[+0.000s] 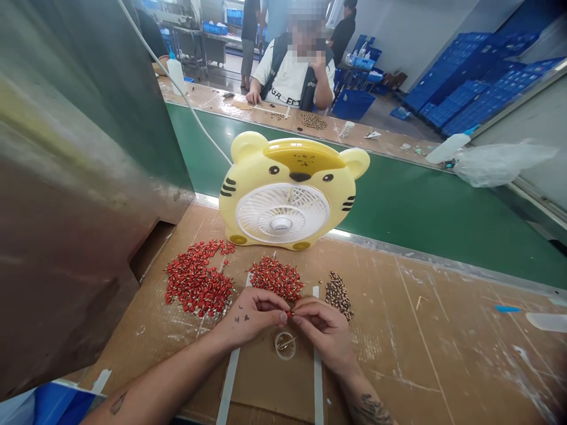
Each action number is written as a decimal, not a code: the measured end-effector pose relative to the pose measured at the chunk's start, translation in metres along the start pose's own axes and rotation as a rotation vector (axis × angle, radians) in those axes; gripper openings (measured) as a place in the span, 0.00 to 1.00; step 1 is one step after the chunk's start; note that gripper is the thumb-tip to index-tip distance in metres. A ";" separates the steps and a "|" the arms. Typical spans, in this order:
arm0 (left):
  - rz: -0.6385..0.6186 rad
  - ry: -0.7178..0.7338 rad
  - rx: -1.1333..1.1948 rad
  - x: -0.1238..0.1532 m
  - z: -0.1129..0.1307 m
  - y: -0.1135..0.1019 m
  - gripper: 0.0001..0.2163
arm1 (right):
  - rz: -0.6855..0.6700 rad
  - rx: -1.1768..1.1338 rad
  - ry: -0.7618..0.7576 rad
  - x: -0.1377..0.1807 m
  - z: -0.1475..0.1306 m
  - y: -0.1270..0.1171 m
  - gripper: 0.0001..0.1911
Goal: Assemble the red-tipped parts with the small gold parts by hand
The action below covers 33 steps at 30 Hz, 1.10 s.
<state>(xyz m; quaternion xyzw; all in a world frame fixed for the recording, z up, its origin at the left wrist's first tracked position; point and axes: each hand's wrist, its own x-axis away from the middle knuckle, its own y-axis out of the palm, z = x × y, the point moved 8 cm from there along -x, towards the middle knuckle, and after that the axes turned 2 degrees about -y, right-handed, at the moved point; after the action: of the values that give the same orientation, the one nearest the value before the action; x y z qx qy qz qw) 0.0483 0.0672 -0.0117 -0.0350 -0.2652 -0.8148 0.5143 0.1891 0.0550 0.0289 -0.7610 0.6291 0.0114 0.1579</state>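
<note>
Bare forearms, tattooed left hand [248,319], dark tattoo on right forearm [371,409]

Head camera looks forward and down, seemingly close over the workbench [420,330].

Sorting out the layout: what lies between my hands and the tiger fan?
A heap of small red pieces on the cardboard, seen in the head view.
</note>
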 end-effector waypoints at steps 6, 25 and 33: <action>0.033 0.051 -0.150 0.000 0.004 -0.003 0.06 | -0.055 0.140 -0.108 0.000 -0.009 0.003 0.05; 0.125 0.350 -0.619 0.012 0.031 0.000 0.06 | -0.042 0.323 -0.140 0.001 -0.021 0.004 0.06; 0.139 0.303 -0.643 0.010 0.030 -0.003 0.06 | -0.023 0.348 -0.098 -0.004 -0.017 0.009 0.06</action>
<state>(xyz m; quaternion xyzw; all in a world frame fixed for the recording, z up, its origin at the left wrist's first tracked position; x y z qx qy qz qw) 0.0348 0.0740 0.0165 -0.0920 0.0868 -0.8157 0.5645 0.1762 0.0526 0.0440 -0.7280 0.6042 -0.0623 0.3178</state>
